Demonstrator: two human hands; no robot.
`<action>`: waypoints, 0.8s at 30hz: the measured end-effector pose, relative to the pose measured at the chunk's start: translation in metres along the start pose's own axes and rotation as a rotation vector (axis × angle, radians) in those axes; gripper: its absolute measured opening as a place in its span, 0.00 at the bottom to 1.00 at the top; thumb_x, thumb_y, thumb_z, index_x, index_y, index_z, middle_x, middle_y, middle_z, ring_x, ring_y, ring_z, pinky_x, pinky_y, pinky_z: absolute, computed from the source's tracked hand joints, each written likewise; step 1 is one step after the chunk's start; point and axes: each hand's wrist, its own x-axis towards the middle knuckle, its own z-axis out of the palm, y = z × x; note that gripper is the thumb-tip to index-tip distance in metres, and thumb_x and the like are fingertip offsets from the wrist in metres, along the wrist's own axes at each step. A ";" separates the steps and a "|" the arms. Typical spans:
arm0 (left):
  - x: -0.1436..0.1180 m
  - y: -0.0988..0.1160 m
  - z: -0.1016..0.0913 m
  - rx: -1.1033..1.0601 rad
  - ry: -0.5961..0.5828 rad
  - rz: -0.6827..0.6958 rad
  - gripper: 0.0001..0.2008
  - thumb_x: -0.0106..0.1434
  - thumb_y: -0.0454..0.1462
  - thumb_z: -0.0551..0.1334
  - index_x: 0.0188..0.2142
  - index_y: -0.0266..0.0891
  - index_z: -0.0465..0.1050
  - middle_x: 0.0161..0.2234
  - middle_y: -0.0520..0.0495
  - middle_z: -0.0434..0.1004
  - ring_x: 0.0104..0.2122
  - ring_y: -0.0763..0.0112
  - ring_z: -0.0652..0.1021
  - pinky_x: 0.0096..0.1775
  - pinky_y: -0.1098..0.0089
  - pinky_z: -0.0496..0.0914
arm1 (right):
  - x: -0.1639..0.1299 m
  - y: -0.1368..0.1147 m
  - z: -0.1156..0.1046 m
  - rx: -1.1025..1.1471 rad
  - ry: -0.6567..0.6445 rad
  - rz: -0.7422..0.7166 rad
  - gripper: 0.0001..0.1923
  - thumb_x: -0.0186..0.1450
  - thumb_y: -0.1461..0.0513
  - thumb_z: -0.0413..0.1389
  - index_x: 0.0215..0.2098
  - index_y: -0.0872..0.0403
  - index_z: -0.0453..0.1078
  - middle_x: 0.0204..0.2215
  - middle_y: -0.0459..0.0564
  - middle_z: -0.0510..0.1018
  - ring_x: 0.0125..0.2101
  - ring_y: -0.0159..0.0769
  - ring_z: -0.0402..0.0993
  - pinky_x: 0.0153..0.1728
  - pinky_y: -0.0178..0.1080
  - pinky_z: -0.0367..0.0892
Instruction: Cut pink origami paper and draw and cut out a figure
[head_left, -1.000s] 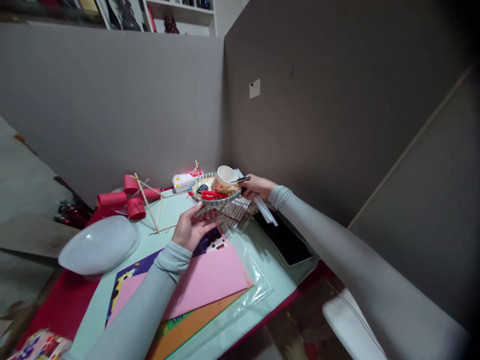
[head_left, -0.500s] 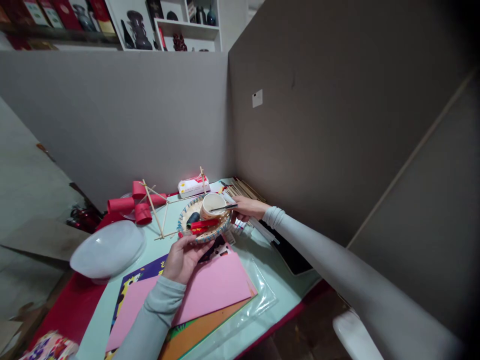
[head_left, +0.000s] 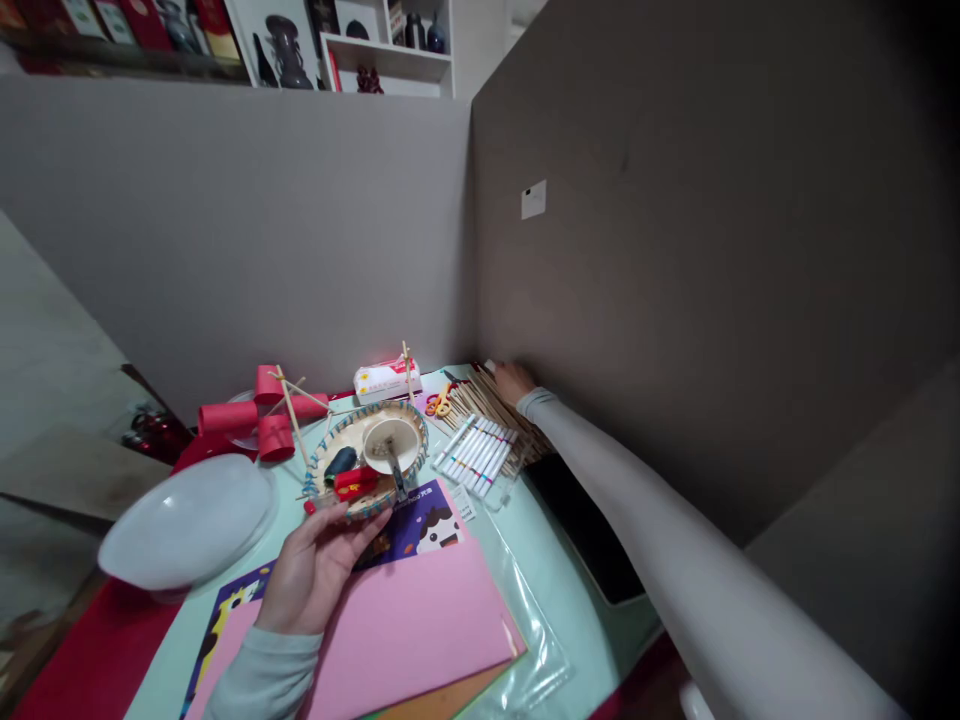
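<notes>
My left hand (head_left: pixel 319 570) grips the near rim of a shallow woven basket (head_left: pixel 423 435) with blue lacing, thumb on top and fingers below. In it are a white cup (head_left: pixel 409 440), a dark thread spool (head_left: pixel 343 463) and a red-handled item (head_left: pixel 356 484). A slim metallic tool (head_left: pixel 397 474) leans out of the cup toward me. At the back right, against the partition, my right hand (head_left: pixel 514 383) is closed beside a bundle of thin wooden sticks (head_left: pixel 487 405). A small white end (head_left: pixel 490 366) shows past its fingers; the rest is hidden.
White markers (head_left: pixel 476 455) and orange scissors (head_left: pixel 437 402) lie right of the basket. A black tablet-like slab (head_left: pixel 585 530) lies under my right forearm. Pink sheets (head_left: pixel 420 620) cover the front. At left stand a white bowl (head_left: pixel 187 520), red tubes (head_left: pixel 229 418) and a stick frame (head_left: pixel 292 415).
My right hand has moved from the basket's right side back to the partition, uncovering the markers and scissors. The long white piece beneath it has left its place. The basket has shifted left and toward me.
</notes>
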 end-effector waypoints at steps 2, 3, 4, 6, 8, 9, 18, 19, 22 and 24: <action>0.003 0.000 -0.003 0.036 0.017 0.005 0.12 0.60 0.21 0.55 0.30 0.28 0.76 0.35 0.35 0.83 0.37 0.55 0.84 0.37 0.56 0.82 | 0.010 0.004 0.016 -0.084 0.026 -0.031 0.19 0.70 0.57 0.58 0.57 0.56 0.68 0.54 0.56 0.73 0.49 0.44 0.75 0.48 0.50 0.73; 0.004 0.001 -0.004 0.052 0.033 0.007 0.11 0.60 0.21 0.56 0.30 0.28 0.76 0.35 0.35 0.83 0.37 0.55 0.84 0.37 0.57 0.82 | 0.014 0.005 0.023 -0.119 0.033 -0.045 0.19 0.70 0.57 0.58 0.57 0.56 0.68 0.54 0.56 0.73 0.49 0.44 0.74 0.48 0.50 0.73; 0.005 0.001 -0.005 0.062 0.052 0.007 0.11 0.60 0.21 0.56 0.31 0.28 0.76 0.35 0.35 0.83 0.36 0.56 0.84 0.37 0.57 0.82 | 0.018 0.006 0.030 -0.150 0.036 -0.058 0.19 0.71 0.57 0.57 0.57 0.56 0.68 0.54 0.56 0.73 0.49 0.43 0.74 0.49 0.50 0.73; 0.006 0.002 -0.006 0.072 0.093 0.005 0.10 0.60 0.22 0.57 0.30 0.28 0.76 0.34 0.35 0.83 0.35 0.56 0.84 0.36 0.58 0.82 | 0.027 0.005 0.041 -0.195 0.028 -0.078 0.18 0.71 0.57 0.57 0.56 0.55 0.68 0.54 0.56 0.73 0.49 0.43 0.74 0.49 0.50 0.73; 0.007 0.003 -0.007 0.080 0.112 -0.004 0.10 0.61 0.23 0.57 0.31 0.28 0.77 0.35 0.35 0.83 0.35 0.56 0.84 0.36 0.59 0.82 | 0.037 0.004 0.049 -0.220 0.005 -0.097 0.18 0.71 0.57 0.57 0.56 0.55 0.69 0.54 0.56 0.73 0.49 0.43 0.75 0.49 0.50 0.73; 0.007 0.003 -0.007 0.084 0.112 -0.011 0.10 0.61 0.23 0.57 0.32 0.28 0.77 0.36 0.35 0.83 0.36 0.55 0.84 0.37 0.59 0.82 | 0.042 0.002 0.051 -0.228 -0.008 -0.108 0.18 0.71 0.57 0.57 0.56 0.55 0.69 0.54 0.56 0.73 0.49 0.42 0.75 0.48 0.49 0.73; 0.004 0.000 -0.003 0.108 0.129 -0.036 0.10 0.62 0.24 0.57 0.38 0.29 0.77 0.39 0.36 0.83 0.38 0.54 0.84 0.37 0.57 0.82 | 0.051 -0.005 0.066 -0.263 -0.072 -0.193 0.18 0.71 0.57 0.57 0.56 0.54 0.68 0.54 0.55 0.73 0.49 0.43 0.75 0.49 0.50 0.73; 0.003 0.000 -0.003 0.106 0.118 -0.035 0.11 0.61 0.24 0.57 0.40 0.30 0.77 0.39 0.36 0.83 0.39 0.54 0.84 0.38 0.56 0.82 | 0.050 -0.005 0.065 -0.265 -0.060 -0.192 0.18 0.71 0.57 0.57 0.56 0.54 0.68 0.54 0.55 0.73 0.49 0.43 0.75 0.48 0.50 0.73; 0.003 -0.002 -0.005 0.101 0.086 -0.020 0.12 0.60 0.23 0.58 0.41 0.30 0.77 0.39 0.37 0.83 0.40 0.53 0.84 0.40 0.54 0.82 | 0.050 -0.002 0.060 -0.265 -0.005 -0.197 0.18 0.71 0.56 0.57 0.57 0.54 0.68 0.55 0.55 0.73 0.49 0.43 0.74 0.49 0.51 0.73; 0.004 -0.004 -0.007 0.094 0.072 -0.015 0.12 0.59 0.23 0.59 0.41 0.30 0.76 0.40 0.37 0.83 0.41 0.52 0.83 0.41 0.53 0.82 | 0.055 -0.003 0.056 -0.260 0.014 -0.221 0.18 0.71 0.56 0.57 0.57 0.54 0.68 0.55 0.55 0.72 0.50 0.43 0.74 0.49 0.51 0.73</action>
